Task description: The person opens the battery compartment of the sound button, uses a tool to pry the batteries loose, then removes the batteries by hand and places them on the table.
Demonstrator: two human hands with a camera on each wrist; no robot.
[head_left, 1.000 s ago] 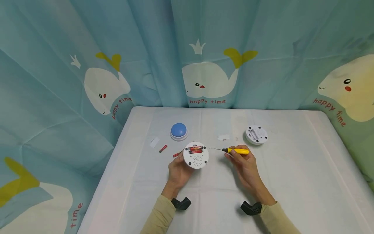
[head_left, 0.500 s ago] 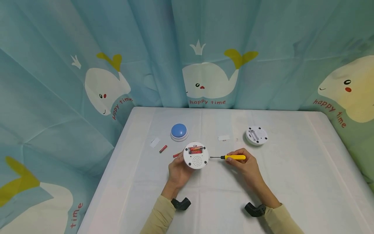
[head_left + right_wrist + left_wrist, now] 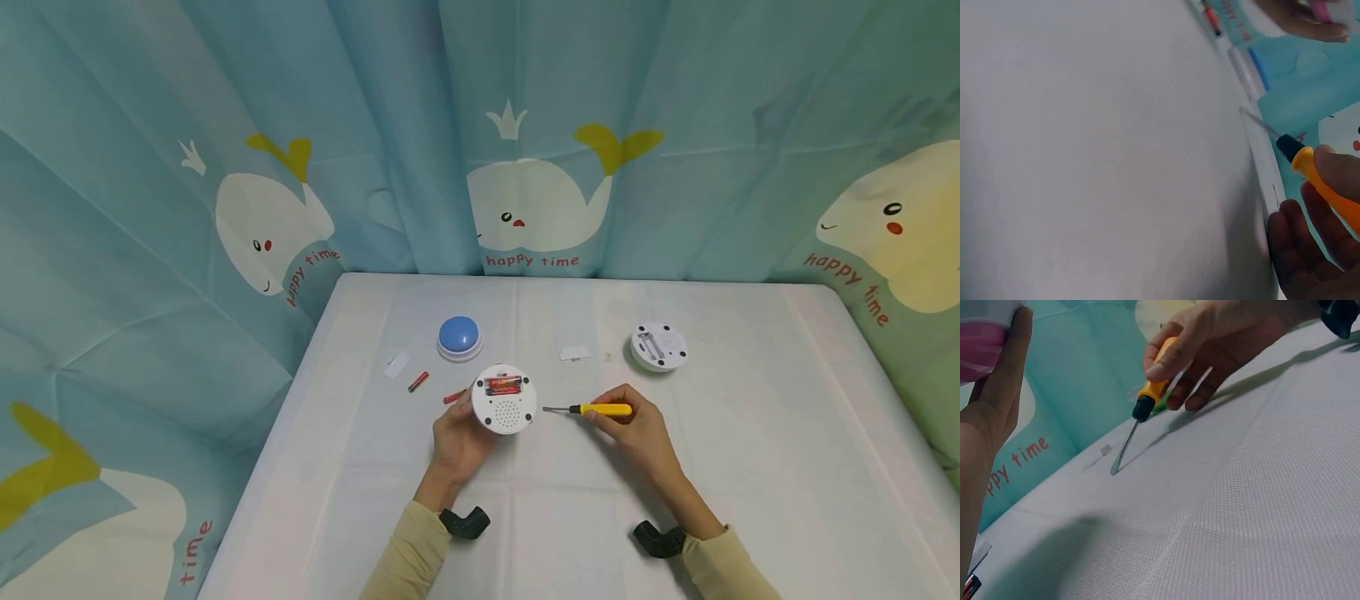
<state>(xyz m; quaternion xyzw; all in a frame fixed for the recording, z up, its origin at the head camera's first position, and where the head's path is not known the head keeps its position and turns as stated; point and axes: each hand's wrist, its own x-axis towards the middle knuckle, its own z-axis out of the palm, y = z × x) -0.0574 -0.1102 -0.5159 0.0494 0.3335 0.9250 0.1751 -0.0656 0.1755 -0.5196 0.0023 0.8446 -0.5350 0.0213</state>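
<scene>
My left hand holds a round push button upside down. Its white underside faces up, with two red batteries in the uncovered compartment. The left wrist view shows its pink dome underneath, against the fingers. A screwdriver with a yellow handle is pinched between thumb and fingers of my right hand. Its metal shaft points left, and in the head view the tip stops just short of the button's right edge. In the right wrist view the other right fingers hang loosely below the handle.
Behind the left hand stand a blue push button and a loose battery; another battery is partly hidden. Two white battery covers lie flat. At right, an upturned push button shows a compartment without batteries.
My right hand has brought the screwdriver toward me, from beside the batteries to lower along the button's right edge, and the tip has drawn back slightly. The left hand hardly moves.
</scene>
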